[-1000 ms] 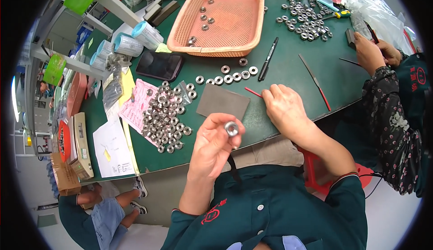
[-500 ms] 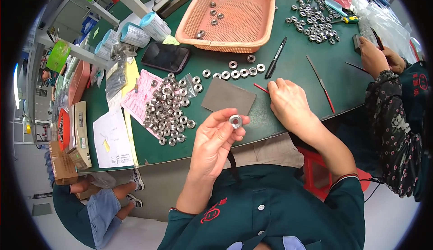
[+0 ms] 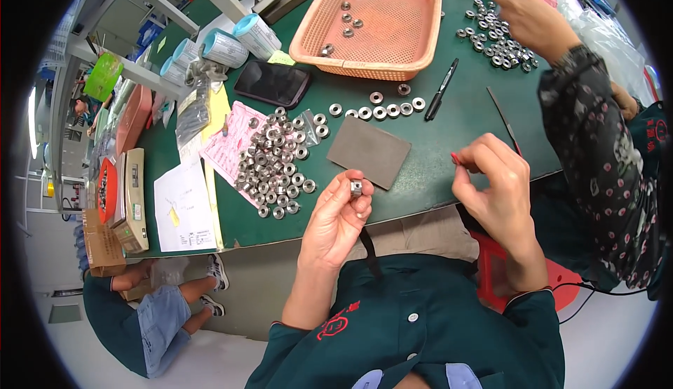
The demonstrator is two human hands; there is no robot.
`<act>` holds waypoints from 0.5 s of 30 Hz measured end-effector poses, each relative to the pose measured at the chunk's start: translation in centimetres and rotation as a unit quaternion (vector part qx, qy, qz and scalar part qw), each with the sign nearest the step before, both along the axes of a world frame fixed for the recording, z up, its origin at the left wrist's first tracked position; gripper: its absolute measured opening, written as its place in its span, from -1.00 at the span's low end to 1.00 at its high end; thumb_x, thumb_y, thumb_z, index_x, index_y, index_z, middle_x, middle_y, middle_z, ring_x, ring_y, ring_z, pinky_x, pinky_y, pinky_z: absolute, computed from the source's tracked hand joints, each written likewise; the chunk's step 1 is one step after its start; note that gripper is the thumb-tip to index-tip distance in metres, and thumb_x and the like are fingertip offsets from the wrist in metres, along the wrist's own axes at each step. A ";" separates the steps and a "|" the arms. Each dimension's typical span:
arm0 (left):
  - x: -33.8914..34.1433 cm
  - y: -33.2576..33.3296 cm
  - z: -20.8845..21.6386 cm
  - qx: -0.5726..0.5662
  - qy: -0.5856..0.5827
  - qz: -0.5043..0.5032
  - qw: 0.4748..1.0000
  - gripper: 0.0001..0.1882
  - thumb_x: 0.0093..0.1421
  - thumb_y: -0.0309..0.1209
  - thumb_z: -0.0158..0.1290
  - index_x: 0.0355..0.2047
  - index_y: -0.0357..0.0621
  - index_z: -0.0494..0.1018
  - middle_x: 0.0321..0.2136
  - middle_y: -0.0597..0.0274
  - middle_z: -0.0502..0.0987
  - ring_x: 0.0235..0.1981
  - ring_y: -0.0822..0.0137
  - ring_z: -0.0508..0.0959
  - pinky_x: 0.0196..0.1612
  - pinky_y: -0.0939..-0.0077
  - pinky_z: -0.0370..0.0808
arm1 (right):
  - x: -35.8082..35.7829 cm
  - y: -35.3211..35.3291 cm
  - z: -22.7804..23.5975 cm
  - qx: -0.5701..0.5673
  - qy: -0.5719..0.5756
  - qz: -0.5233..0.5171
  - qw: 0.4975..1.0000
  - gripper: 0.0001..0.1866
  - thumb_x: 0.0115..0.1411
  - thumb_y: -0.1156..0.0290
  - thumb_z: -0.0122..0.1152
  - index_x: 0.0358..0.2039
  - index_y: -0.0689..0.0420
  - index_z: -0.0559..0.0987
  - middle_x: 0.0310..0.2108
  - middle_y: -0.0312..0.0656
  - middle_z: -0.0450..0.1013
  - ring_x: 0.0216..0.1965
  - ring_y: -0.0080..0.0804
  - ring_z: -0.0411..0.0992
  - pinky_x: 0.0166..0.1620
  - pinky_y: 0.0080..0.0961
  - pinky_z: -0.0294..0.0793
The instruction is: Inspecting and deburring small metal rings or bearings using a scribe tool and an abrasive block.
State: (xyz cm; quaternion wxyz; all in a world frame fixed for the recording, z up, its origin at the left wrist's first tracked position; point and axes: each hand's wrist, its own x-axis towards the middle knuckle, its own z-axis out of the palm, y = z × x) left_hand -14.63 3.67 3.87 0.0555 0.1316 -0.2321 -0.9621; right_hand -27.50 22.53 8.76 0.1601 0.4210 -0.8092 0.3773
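My left hand pinches a small steel ring between thumb and fingertips, its side turned toward me. My right hand is closed on a thin red stick; only its red tip shows, the rest hidden by the fingers. Between and beyond my hands lies a flat grey-brown block. Behind it sits a loose row of steel rings. To the left, a heap of similar rings rests partly on a pink sheet.
An orange basket holds several rings. A black marker, a slim file and a phone lie on the green table. At right a co-worker's floral-sleeved arm reaches over more rings.
My right hand has drawn back right and turned, still gripping the red stick. The ring in my left hand has turned from face-on to side-on. The co-worker's hand has reached farther across the table.
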 end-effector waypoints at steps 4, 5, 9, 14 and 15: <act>0.5 -0.2 -0.2 -0.005 -0.010 0.014 1.000 -0.78 0.28 -0.33 -0.16 -0.20 -0.23 0.33 -0.39 0.06 0.47 -0.52 0.49 0.37 -0.46 0.68 0.31 | 1.5 0.1 0.6 -0.077 -0.033 0.052 0.995 -0.81 -0.32 0.71 0.16 -0.60 0.24 0.41 -0.61 -0.17 0.33 -0.58 -0.26 0.35 -0.53 -0.46 0.32; 0.6 -0.2 -0.3 -0.005 -0.011 0.018 1.000 -0.78 0.28 -0.33 -0.16 -0.20 -0.23 0.33 -0.39 0.06 0.47 -0.52 0.49 0.37 -0.46 0.68 0.31 | 1.8 0.0 0.6 -0.094 -0.039 0.073 0.992 -0.79 -0.33 0.71 0.16 -0.59 0.24 0.41 -0.61 -0.17 0.34 -0.58 -0.26 0.36 -0.53 -0.47 0.33; 1.2 -0.6 -0.4 -0.025 0.003 0.022 0.999 -0.76 0.29 -0.35 -0.20 -0.18 -0.27 0.30 -0.31 0.07 0.42 -0.55 0.51 0.28 -0.51 0.72 0.28 | 3.3 -0.3 -0.6 -0.162 -0.105 0.155 0.969 -0.76 -0.22 0.78 0.17 -0.50 0.25 0.40 -0.57 -0.17 0.44 -0.59 -0.45 0.41 -0.55 -0.63 0.40; -0.3 0.5 1.1 -0.054 -0.020 0.011 0.998 -0.73 0.25 -0.40 -0.12 -0.11 -0.34 0.28 -0.14 -0.01 0.35 -0.46 0.51 0.34 -0.33 0.71 0.40 | 4.2 -0.3 -1.0 -0.310 -0.148 0.142 0.929 -0.77 -0.06 0.75 0.12 -0.34 0.29 0.38 -0.46 -0.03 0.46 -0.50 -0.38 0.47 -0.40 -0.59 0.50; 0.6 0.0 0.8 -0.057 -0.024 0.026 0.998 -0.73 0.25 -0.40 -0.12 -0.11 -0.34 0.28 -0.14 -0.01 0.35 -0.46 0.51 0.34 -0.33 0.71 0.40 | 4.4 -0.9 -1.5 -0.342 -0.178 0.169 0.907 -0.79 0.01 0.72 0.09 -0.30 0.30 0.38 -0.41 0.03 0.46 -0.46 -0.35 0.48 -0.36 -0.56 0.52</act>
